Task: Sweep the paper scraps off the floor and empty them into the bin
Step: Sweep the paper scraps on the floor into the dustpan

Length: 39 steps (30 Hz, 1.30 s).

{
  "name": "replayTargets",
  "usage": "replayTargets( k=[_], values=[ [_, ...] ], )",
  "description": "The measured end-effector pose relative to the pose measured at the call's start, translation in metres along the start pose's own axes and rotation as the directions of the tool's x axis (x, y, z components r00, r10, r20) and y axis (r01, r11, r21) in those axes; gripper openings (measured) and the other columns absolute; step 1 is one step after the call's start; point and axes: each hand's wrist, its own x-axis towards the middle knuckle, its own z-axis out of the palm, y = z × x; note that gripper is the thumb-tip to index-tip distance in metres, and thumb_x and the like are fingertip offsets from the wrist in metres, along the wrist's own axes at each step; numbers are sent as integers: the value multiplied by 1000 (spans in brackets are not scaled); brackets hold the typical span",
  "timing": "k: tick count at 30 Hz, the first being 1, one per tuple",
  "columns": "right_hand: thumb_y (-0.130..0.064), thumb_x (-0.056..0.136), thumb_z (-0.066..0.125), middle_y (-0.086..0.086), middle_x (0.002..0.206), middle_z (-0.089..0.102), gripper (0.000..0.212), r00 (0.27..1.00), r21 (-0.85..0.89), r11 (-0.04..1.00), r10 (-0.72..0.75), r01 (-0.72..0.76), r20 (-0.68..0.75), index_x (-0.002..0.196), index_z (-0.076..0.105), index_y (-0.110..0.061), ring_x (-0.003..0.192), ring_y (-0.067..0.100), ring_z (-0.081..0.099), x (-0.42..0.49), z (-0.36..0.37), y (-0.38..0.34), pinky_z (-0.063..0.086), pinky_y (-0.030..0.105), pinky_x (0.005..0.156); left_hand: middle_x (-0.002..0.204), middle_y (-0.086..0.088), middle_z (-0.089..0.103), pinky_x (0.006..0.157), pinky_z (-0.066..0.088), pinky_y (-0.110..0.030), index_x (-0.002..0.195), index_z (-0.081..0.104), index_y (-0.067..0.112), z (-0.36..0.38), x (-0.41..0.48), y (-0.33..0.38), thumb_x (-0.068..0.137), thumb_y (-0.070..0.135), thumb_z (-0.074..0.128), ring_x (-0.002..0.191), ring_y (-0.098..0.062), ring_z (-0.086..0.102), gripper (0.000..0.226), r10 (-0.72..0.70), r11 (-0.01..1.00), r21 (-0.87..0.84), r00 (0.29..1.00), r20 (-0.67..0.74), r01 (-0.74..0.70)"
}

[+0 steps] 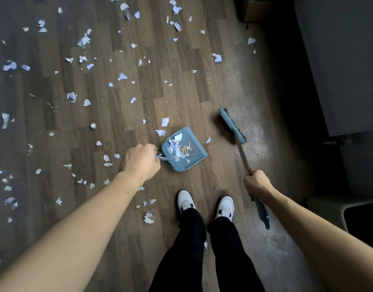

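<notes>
Bare forearms reach over the dark plank floor (181, 81). The right hand (256, 182) grips the broom (243, 157), its handle pointing forward. The left hand (140, 161) curls round the handle of the dustpan (195, 142), whose mouth faces the broom head. Paper scraps (84, 41) lie scattered to the left.

Indoor room, domestic in character; home or small office cannot be told apart. Evidence: wood-look plank floor (181, 91), dark grey cabinet-like unit (339, 70) at right, cardboard box (257, 9) at far edge, pale-rimmed bin (328, 202) at near right, blue plastic dustpan (199, 153) and long-handled broom (231, 124).
</notes>
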Motion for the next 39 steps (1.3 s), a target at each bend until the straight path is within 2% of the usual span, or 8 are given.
replayTargets(
  k=[2,7,11,17,27,31,35,39],
  values=[
    [-1,90,37,19,80,58,42,999,-19,1000,-9,9,38,129,52,2,56,27,55,-5,10,-2,54,35,48,100,-13,68,78,45,-34,104,65,13,2,0,2,89,22,53,97,-37,61,20,5,1000,-12,1000,0,-5],
    [-1,93,36,13,67,53,40,983,-22,996,-77,82,167,128,55,1,45,21,49,-28,29,-16,39,21,30,97,-12,68,76,44,-34,99,64,13,7,2,1,89,22,53,94,-36,62,17,27,999,19,1000,-3,-27],
    [-15,101,37,8,64,46,32,963,-2,990,-140,144,230,122,61,-6,41,19,44,-43,31,-25,42,23,32,97,-13,67,70,39,-33,99,62,12,7,3,0,90,22,52,92,-37,62,17,41,998,48,999,-11,-40],
    [-21,103,37,7,72,50,41,976,34,985,-171,168,136,142,48,-15,45,18,47,-49,17,-37,40,24,34,96,-13,66,70,40,-33,97,61,12,7,5,-6,90,22,51,91,-37,62,16,33,999,42,999,-17,-32],
    [-11,95,38,10,83,58,33,985,-132,982,-115,132,128,120,58,-3,68,26,57,-34,38,-29,40,20,35,90,-11,66,71,45,-35,90,60,13,11,8,-10,88,23,52,86,-36,62,13,48,998,29,999,-21,-47],
    [-11,99,36,4,61,49,32,971,-97,986,-116,138,207,118,61,-6,43,16,48,-49,37,-31,37,20,28,91,-10,66,71,45,-34,92,60,13,10,6,-12,89,24,50,86,-35,62,15,53,998,23,998,-20,-52],
    [-16,102,34,5,62,48,32,972,-88,984,-138,157,192,122,59,-8,40,15,46,-65,20,-39,42,22,31,96,-9,66,72,46,-34,105,63,16,4,-1,-19,92,26,50,89,-33,63,20,49,999,16,999,0,-49],
    [-17,102,32,7,65,50,34,983,-53,987,-144,150,117,124,57,-10,41,17,48,-72,-3,-58,42,23,31,99,-10,66,76,50,-36,100,62,16,-19,4,-19,91,27,51,91,-35,62,18,40,999,-26,999,7,-40]
  ],
)
